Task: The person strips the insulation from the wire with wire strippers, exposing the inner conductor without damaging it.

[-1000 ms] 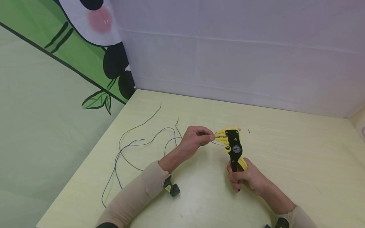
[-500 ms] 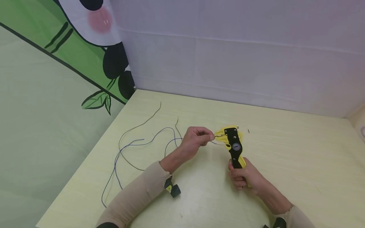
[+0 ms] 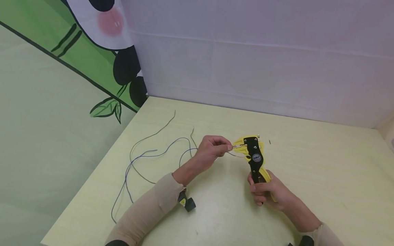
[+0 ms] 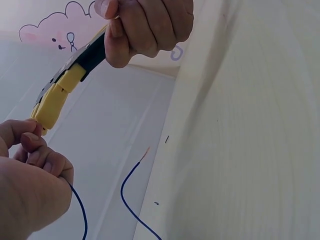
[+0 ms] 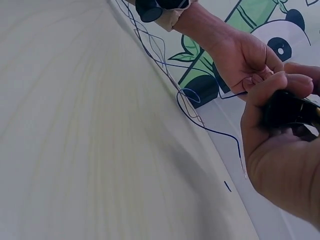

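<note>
In the head view my left hand (image 3: 212, 150) pinches the end part of a blue wire (image 4: 82, 212) right at the nose of a yellow and black wire stripper (image 3: 255, 157). My right hand (image 3: 269, 189) grips the stripper by its handles, fingers curled round them. The tool stands roughly upright, its nose pointing left at the pinching fingertips (image 4: 31, 135). How far the wire reaches into the nose is hard to see. Another stretch of blue wire (image 4: 127, 197) ends in bare copper strands close by in the left wrist view.
Loose blue wire (image 3: 166, 150) and a darker grey wire (image 3: 150, 135) lie in loops on the pale wooden table (image 3: 323, 177), left of the hands. A short dark scrap (image 3: 270, 141) lies behind the stripper. A white cloth backdrop (image 3: 246, 68) rises at the table's far edge.
The stripper's handles came together about half a second ago and now stand a little farther apart, with the right hand still round them. The left hand has hardly moved.
</note>
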